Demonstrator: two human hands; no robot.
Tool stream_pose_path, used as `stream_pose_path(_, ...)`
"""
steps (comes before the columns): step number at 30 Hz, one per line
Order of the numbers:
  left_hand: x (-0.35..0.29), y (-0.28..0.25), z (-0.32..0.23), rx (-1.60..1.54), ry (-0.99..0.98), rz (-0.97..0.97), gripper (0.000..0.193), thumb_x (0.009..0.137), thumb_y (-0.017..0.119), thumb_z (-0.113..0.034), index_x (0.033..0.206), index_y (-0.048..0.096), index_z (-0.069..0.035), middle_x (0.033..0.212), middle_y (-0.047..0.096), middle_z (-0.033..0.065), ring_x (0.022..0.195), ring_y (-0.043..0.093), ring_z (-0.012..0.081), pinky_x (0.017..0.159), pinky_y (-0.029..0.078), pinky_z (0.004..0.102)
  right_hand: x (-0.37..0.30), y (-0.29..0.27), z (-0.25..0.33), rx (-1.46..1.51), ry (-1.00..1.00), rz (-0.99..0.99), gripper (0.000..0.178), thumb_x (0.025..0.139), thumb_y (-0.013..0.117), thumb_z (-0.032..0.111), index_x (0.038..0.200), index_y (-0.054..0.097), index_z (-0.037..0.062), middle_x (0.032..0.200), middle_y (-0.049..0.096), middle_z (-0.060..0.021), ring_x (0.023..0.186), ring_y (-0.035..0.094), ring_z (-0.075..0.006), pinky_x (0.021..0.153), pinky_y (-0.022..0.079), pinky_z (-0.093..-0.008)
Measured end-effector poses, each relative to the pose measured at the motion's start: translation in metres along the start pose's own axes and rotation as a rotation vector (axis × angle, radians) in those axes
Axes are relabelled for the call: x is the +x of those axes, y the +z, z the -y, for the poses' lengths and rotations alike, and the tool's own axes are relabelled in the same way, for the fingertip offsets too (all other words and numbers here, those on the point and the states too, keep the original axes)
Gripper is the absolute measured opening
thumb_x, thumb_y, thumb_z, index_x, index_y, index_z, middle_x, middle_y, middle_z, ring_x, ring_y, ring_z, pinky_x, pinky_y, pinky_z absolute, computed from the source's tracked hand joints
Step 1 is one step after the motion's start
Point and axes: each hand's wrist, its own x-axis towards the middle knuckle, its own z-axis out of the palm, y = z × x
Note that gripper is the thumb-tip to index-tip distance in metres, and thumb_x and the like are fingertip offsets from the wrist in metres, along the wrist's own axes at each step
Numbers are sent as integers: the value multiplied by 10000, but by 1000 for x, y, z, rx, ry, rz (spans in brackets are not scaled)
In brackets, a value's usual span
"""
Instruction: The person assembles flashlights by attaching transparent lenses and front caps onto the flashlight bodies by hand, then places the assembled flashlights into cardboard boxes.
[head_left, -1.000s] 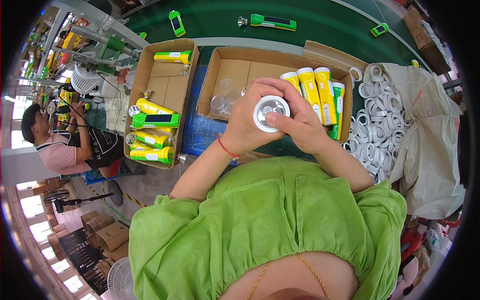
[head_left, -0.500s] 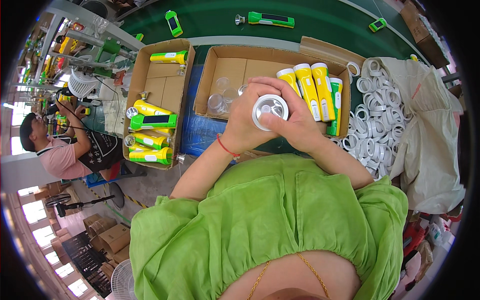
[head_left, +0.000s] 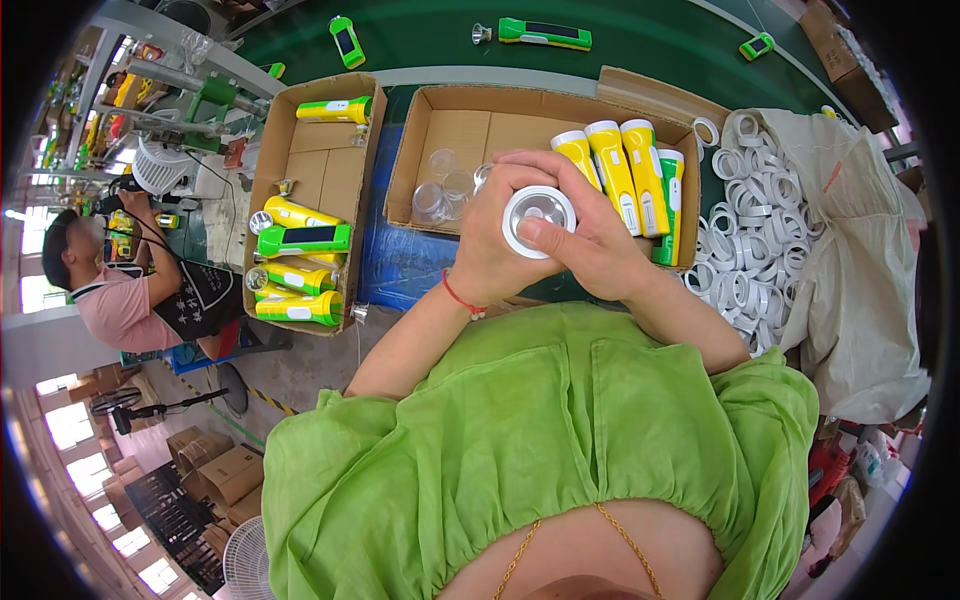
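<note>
Between both hands I grip a flashlight [head_left: 538, 200], its round head facing up with a white ring around a shiny reflector. The rest of its body is hidden by my fingers. My left hand [head_left: 488, 240] wraps the near-left side, a red cord on its wrist. My right hand [head_left: 605, 250] closes over the other side, its thumb lying across the white ring and the lens. Just beyond my hands, several yellow flashlights [head_left: 612, 170] and a green flashlight [head_left: 670, 200] with white rings lie in a cardboard box [head_left: 510, 98]. Clear round lenses [head_left: 432, 200] sit at that box's left.
A narrower box [head_left: 318, 165] at left holds several yellow and green flashlights with loose reflectors. White rings [head_left: 750, 220] pile up at right by a pale sack [head_left: 860, 260]. Flashlights lie on the green belt [head_left: 640, 50] behind. A co-worker [head_left: 120, 280] sits at left.
Both my hands stay closed around the flashlight, with only a slight shift of the right thumb on its head. The co-worker's head and hands have moved a little.
</note>
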Motion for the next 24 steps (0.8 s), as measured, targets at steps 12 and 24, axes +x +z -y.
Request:
stream_pose_path(12, -4, -3, 10, -51, -27, 52, 559, 553, 811, -90, 1031, 522, -101, 1004, 570, 73, 874, 601, 222, 733, 496, 310, -1, 5, -1, 222, 170, -74, 518, 817, 630, 52, 1295, 433, 35, 1152, 540, -55, 1072, 521, -131, 926, 432, -286)
stream_pose_path(24, -3, -12, 17, -276, -198, -24, 534, 623, 809, -97, 1057, 500, -60, 972, 587, 53, 893, 592, 148, 757, 496, 288, 1, -8, -29, 162, -1, -105, 668, 777, 711, 157, 1345, 381, 37, 1190, 550, -83, 1101, 532, -207, 948, 423, -331)
